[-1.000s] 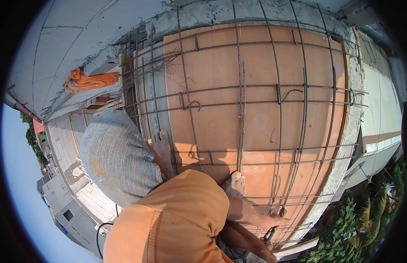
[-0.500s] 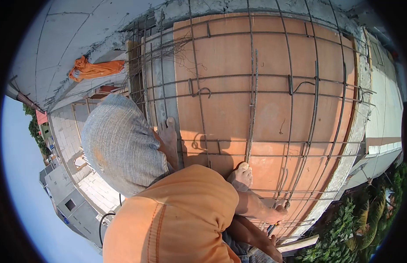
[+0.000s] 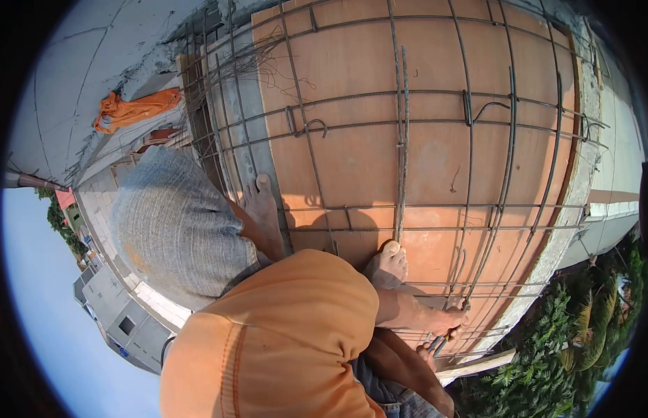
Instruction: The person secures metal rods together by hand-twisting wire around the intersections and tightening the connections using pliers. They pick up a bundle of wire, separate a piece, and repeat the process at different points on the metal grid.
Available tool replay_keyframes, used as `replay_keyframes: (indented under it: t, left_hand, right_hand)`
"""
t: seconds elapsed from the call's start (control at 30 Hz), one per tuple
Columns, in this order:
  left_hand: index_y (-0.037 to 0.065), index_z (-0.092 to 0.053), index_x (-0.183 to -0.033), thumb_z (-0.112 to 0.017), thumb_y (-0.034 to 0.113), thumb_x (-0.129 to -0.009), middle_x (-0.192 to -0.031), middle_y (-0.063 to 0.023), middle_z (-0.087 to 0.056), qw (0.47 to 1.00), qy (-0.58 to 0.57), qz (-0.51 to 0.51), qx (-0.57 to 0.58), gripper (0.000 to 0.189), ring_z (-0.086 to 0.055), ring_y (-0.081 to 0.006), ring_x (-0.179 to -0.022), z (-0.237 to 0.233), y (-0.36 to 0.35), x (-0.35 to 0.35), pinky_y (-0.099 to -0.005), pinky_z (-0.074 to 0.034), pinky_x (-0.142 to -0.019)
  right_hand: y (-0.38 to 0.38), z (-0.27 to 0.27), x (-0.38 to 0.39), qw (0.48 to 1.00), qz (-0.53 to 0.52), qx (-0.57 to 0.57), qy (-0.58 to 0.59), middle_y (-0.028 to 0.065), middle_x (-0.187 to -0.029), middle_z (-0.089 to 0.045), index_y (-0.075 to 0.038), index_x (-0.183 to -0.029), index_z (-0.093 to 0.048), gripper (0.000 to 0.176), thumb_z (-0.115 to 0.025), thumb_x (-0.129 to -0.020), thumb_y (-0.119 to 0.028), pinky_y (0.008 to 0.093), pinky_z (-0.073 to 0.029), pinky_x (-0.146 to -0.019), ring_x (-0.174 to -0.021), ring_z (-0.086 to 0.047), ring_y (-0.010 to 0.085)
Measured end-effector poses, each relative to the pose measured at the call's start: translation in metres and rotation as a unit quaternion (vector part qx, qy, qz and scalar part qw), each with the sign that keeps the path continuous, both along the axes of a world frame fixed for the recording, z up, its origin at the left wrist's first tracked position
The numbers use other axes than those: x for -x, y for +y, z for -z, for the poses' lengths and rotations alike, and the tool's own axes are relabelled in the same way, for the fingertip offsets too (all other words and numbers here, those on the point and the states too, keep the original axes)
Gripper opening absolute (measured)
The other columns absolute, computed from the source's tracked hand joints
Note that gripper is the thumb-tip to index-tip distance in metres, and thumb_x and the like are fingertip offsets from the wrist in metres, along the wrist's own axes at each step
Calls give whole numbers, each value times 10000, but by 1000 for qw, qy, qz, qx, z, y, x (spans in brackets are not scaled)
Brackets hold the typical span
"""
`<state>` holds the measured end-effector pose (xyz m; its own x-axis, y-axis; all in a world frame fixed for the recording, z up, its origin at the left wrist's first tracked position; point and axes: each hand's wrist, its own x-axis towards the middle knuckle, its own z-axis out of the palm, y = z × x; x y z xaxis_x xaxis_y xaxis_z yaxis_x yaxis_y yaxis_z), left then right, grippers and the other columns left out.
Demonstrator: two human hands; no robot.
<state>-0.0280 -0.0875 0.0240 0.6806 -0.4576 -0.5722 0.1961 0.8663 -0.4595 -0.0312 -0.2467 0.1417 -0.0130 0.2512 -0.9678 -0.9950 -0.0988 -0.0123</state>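
My left hand (image 3: 446, 320) reaches out past the orange sleeve (image 3: 289, 313), its fingers closed around a steel bar (image 3: 477, 279) near the lower right of the mesh. Just below it, my right hand (image 3: 426, 356) is closed on pliers (image 3: 441, 343) with blue and dark handles. The pliers' tip lies close to my left fingers and is partly hidden. Beneath both hands, the crossed steel bars (image 3: 400, 146) run over an orange-brown panel (image 3: 352, 76). One bare foot (image 3: 388, 268) rests near the hands, another (image 3: 262, 212) farther left.
Loose thin wires (image 3: 250, 59) lie at the upper left of the mesh. An orange cloth (image 3: 135, 110) sits beyond them. A rough concrete edge (image 3: 540, 279) bounds the panel on the right, with trees (image 3: 540, 348) below. A wooden strip (image 3: 481, 365) juts out by the hands.
The view has shifted, so the mesh and orange cloth appear higher and the wooden strip farther right. More of the pliers shows between my hands, which remain close together at the bars.
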Motion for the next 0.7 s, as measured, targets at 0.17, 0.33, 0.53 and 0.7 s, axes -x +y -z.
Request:
replay_keyframes:
  t: [0.17,0.33,0.53,0.7]
  left_hand:
    - [98,-437,-683,-566,149,-868,-522,5,-394,990,121,77,-6,231,-347,-120,-376,-11,-20,-23,-343,-322,-368]
    - [58,-488,-754,-666,257,-834,-563,-42,-458,967,150,152,-141,278,-440,-174,-433,-21,-14,-25,-337,-334,-378]
    - [65,-520,-760,-731,378,-823,-567,-51,-507,996,68,53,-20,383,-476,-157,-459,-25,10,7,-293,-398,-413]
    - [89,-461,-711,-666,348,-879,-522,-14,-459,985,93,131,-62,370,-403,-125,-385,-33,1,-10,-320,-349,-382]
  right_hand:
    - [106,-72,11,832,-370,309,-274,182,-918,-648,107,-1302,-429,723,-629,-891,-454,327,-547,-651,-794,-656,229]
    - [98,-45,24,486,-698,385,-358,286,-850,-624,97,-1048,-537,472,-585,-922,-356,466,-486,-609,-739,-612,459]
    - [56,-39,3,980,-80,157,-91,94,-720,-588,68,-1062,-551,345,-536,-964,-263,278,-440,-460,-520,-524,169]
    - [83,-51,16,876,-250,333,-243,145,-796,-621,81,-1096,-540,558,-525,-954,-458,282,-515,-515,-616,-629,206]
